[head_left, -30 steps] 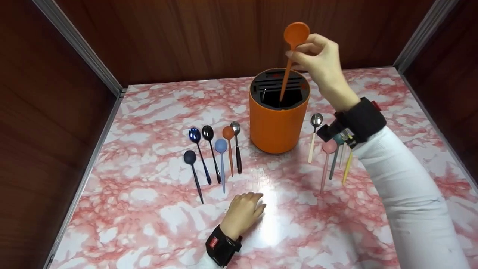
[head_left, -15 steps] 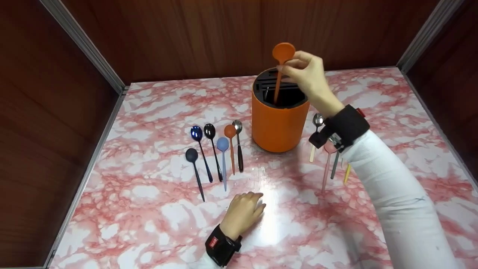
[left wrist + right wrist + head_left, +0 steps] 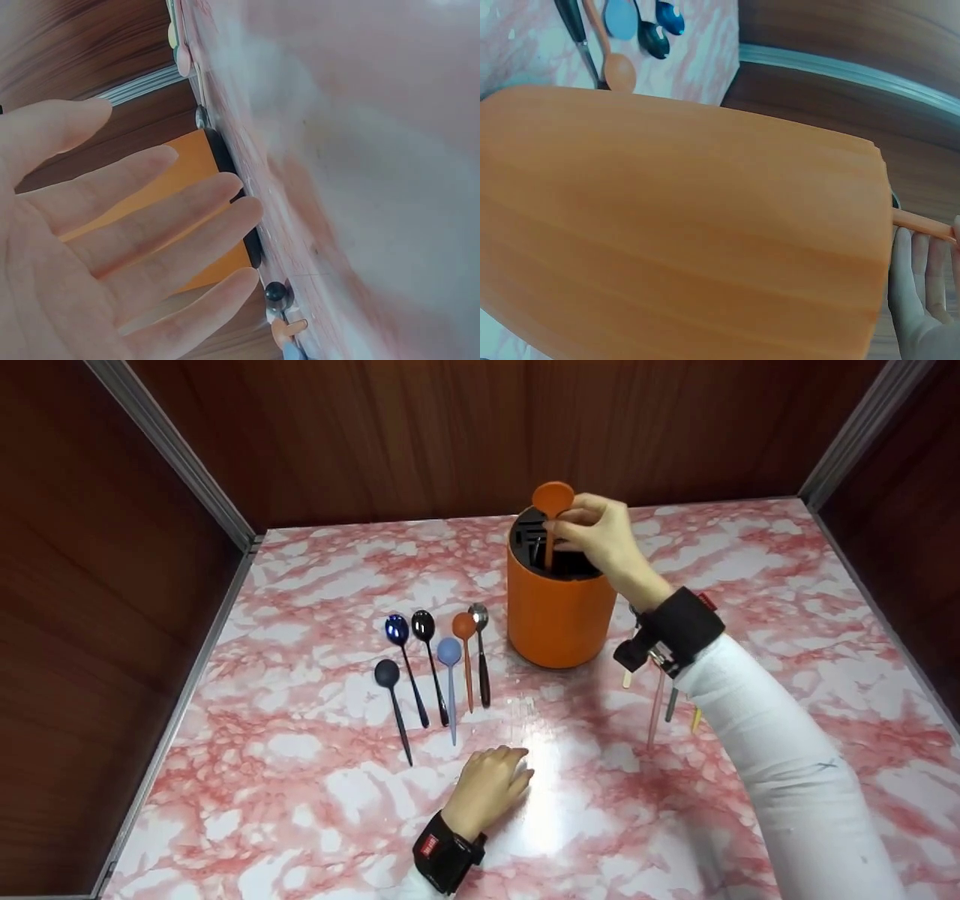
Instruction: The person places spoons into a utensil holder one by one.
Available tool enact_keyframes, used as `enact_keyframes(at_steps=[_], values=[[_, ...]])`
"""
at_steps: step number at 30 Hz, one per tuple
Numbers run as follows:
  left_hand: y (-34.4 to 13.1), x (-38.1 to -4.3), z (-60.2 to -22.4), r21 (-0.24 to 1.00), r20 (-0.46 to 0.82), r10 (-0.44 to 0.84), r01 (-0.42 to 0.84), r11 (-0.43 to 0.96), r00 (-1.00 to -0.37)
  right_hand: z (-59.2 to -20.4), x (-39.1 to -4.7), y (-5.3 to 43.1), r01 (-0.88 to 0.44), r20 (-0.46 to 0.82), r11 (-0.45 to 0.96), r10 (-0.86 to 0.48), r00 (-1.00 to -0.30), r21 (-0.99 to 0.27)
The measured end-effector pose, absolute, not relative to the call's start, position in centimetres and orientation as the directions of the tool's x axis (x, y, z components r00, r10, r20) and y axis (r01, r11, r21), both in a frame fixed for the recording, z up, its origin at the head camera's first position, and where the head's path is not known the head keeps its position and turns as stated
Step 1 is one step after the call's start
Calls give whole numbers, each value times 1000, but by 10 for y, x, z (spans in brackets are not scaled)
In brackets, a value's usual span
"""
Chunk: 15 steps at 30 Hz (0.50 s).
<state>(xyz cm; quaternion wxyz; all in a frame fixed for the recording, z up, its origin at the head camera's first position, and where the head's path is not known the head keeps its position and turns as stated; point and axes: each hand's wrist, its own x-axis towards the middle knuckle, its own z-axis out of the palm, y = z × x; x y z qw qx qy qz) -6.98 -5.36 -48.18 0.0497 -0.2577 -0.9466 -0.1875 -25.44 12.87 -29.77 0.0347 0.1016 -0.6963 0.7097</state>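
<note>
My right hand [image 3: 604,536] pinches an orange spoon [image 3: 553,499] just under its bowl, bowl up and handle down. The handle reaches into the large opening of an orange utensil holder [image 3: 559,622] with a black slotted top [image 3: 529,540]. In the right wrist view the holder's wall [image 3: 682,217] fills most of the picture, and the spoon's handle [image 3: 922,223] shows beyond its rim. My left hand [image 3: 487,791] rests on the table with relaxed fingers, holding nothing. The left wrist view shows its fingers [image 3: 165,232] spread apart.
Left of the holder lie several spoons: dark navy [image 3: 387,673], shiny blue [image 3: 397,630], black [image 3: 424,626], light blue [image 3: 450,652], orange-red [image 3: 464,625] and silver with a dark handle [image 3: 478,616]. Others, including a pink one [image 3: 656,709], are partly hidden beneath the right forearm. Wooden panels [image 3: 450,435] enclose the table.
My right hand has moved down and left, lowering the orange spoon further into the holder's opening. The forearm now covers more of the spoons on the right. My left hand has stayed still.
</note>
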Motion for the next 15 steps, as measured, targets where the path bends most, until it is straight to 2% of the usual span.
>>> enact_keyframes(at_steps=[15], values=[[-53, -80, -481, 307, 221, 474, 522, 796, -852, -306, -254, 126, -141, 139, 17, -99, -985, -990]])
